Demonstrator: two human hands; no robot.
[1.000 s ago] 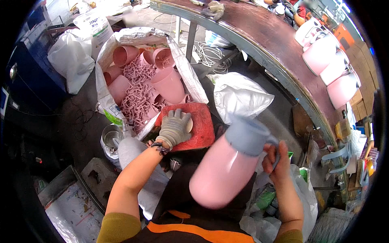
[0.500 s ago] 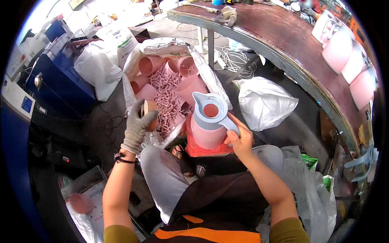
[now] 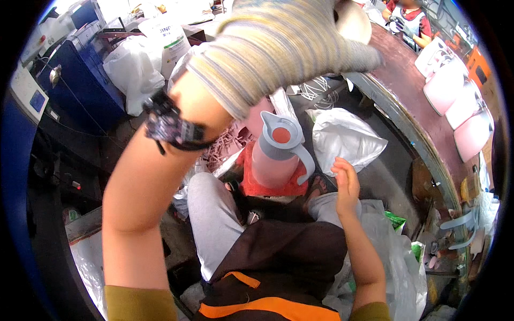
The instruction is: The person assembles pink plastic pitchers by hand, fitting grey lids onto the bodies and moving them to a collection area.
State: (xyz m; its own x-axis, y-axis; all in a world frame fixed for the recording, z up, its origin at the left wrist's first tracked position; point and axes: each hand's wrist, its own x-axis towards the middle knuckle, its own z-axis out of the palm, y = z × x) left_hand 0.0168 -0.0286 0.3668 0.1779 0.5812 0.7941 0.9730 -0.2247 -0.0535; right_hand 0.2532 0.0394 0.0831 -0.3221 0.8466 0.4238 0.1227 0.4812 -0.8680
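Observation:
My left hand (image 3: 294, 43), in a striped knit glove, is raised close up across the top of the view. It is closed round a pale tan cylindrical block (image 3: 354, 22), mostly hidden behind the glove; its exact kind does not show. Below, a pink jug (image 3: 272, 167) with a grey-blue spouted collar and handle stands upright on a red-topped stool (image 3: 248, 184). A reddish round opening shows in the collar. My bare right hand (image 3: 347, 184) is just right of the jug handle, apart from it, fingers stretched out and holding nothing.
A white sack (image 3: 251, 128) of pink scraps and pink cups sits behind the jug, partly covered by my arm. Several pink jugs (image 3: 474, 136) line the bench (image 3: 385, 69) on the right, where another person (image 3: 409, 24) stands beyond. A white bag (image 3: 345, 139) lies on the floor.
My left hand has risen from beside the sack to high in front of me, still holding the tan block. My right hand has let go of the jug handle and moved right.

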